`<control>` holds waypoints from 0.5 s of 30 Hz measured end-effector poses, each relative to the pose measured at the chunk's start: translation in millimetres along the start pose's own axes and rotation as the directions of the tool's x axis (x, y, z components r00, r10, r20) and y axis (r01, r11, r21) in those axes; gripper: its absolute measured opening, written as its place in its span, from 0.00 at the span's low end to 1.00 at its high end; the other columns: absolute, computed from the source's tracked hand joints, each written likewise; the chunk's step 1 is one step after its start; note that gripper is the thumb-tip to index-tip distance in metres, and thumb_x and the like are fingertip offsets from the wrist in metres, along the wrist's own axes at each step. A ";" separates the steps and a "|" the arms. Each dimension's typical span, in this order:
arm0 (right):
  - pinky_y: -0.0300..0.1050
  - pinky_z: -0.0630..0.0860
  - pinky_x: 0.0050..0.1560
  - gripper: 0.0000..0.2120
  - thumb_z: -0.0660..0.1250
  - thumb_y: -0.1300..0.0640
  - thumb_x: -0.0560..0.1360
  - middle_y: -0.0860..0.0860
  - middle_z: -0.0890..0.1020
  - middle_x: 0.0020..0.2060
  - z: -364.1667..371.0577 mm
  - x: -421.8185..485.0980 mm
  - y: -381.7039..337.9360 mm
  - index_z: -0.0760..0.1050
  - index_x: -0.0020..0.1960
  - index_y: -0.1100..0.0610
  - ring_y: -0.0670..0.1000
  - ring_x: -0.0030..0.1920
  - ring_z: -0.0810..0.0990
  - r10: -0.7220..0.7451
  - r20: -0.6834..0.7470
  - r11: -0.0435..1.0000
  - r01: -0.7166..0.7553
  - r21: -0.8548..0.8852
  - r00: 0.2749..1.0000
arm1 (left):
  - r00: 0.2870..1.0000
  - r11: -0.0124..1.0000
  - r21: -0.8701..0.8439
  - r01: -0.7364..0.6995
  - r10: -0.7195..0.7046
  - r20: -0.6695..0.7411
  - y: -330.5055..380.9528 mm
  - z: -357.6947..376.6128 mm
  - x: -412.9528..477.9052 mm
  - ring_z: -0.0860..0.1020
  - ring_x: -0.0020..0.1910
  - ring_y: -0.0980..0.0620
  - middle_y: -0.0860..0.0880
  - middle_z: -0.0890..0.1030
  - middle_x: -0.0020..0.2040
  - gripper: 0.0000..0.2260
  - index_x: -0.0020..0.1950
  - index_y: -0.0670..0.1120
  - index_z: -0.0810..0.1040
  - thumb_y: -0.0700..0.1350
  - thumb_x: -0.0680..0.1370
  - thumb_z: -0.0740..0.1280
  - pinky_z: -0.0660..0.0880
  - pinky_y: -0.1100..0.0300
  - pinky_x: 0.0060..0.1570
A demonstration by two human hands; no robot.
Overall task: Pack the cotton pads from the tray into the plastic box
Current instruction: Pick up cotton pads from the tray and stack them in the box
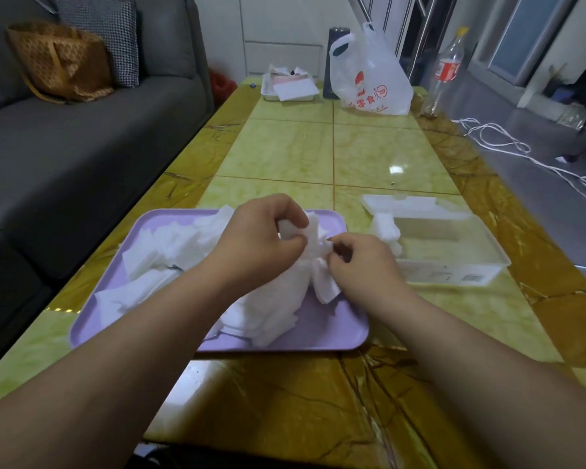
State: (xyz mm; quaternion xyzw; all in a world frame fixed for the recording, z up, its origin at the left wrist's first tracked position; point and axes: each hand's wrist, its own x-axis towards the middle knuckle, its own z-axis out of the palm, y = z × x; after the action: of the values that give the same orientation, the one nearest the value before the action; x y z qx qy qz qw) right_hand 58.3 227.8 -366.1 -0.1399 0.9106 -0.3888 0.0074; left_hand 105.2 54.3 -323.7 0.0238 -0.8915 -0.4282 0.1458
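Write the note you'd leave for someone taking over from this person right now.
Left hand grips a bunch of cotton pads above the purple tray; right hand pinches the same bunch.
Plastic box sits open right of the tray, a few pads at its left end.
Done: little packed.
Left: most pads lie loose in the tray; move them all into the box.

A home living room: grey sofa (92, 130) beside a marble-patterned coffee table (318, 147).
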 end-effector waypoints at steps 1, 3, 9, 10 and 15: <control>0.45 0.76 0.41 0.08 0.66 0.57 0.79 0.51 0.84 0.37 -1.7 -0.6 -1.2 0.83 0.45 0.56 0.53 0.41 0.81 0.005 -0.039 0.999 -0.004 0.041 0.999 | 0.999 0.997 -0.062 0.043 -0.044 -0.014 2.3 -0.4 0.8 0.78 0.28 0.54 0.55 0.81 0.38 0.09 0.46 0.51 0.80 0.37 0.73 0.73 0.78 0.57 0.30; 0.36 0.72 0.38 0.08 0.66 0.57 0.80 0.46 0.82 0.36 -7.7 -1.2 -6.7 0.82 0.45 0.53 0.45 0.39 0.79 0.008 -0.140 0.992 0.010 0.130 0.990 | 0.992 0.967 -0.224 0.119 -0.126 -0.016 6.0 -3.8 2.2 0.80 0.32 0.50 0.50 0.82 0.43 0.11 0.51 0.49 0.80 0.36 0.73 0.74 0.79 0.53 0.30; 0.53 0.86 0.44 0.05 0.68 0.57 0.80 0.55 0.85 0.41 -24.3 -7.0 -24.6 0.81 0.46 0.55 0.56 0.44 0.86 0.122 -0.129 0.867 -0.042 0.497 0.984 | 0.966 0.812 -0.522 0.260 -0.223 0.134 8.6 -24.7 3.3 0.78 0.30 0.56 0.44 0.84 0.45 0.18 0.61 0.47 0.81 0.33 0.73 0.77 0.73 0.58 0.34; 0.54 0.86 0.43 0.04 0.69 0.60 0.79 0.57 0.86 0.44 -26.0 -9.3 -24.8 0.82 0.47 0.57 0.58 0.46 0.86 0.149 -0.061 0.821 -0.089 0.564 0.987 | 0.960 0.786 -0.551 0.280 -0.221 0.172 9.4 -27.3 2.8 0.78 0.31 0.54 0.43 0.84 0.46 0.18 0.60 0.46 0.82 0.33 0.73 0.76 0.73 0.57 0.35; 0.53 0.87 0.44 0.03 0.73 0.65 0.77 0.54 0.85 0.39 -28.4 -13.5 -20.8 0.84 0.47 0.60 0.51 0.41 0.84 0.169 0.069 0.739 -0.172 0.652 0.983 | 0.942 0.791 -0.526 0.314 -0.189 0.279 9.5 -38.9 -2.4 0.81 0.45 0.43 0.41 0.86 0.55 0.14 0.62 0.46 0.83 0.35 0.78 0.72 0.82 0.51 0.47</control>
State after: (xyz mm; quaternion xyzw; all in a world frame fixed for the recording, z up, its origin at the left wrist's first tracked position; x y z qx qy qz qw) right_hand 73.0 237.7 -332.8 -0.0454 0.7259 -0.6799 0.0936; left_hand 119.2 31.2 -294.0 0.0531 -0.7243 -0.6873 -0.0081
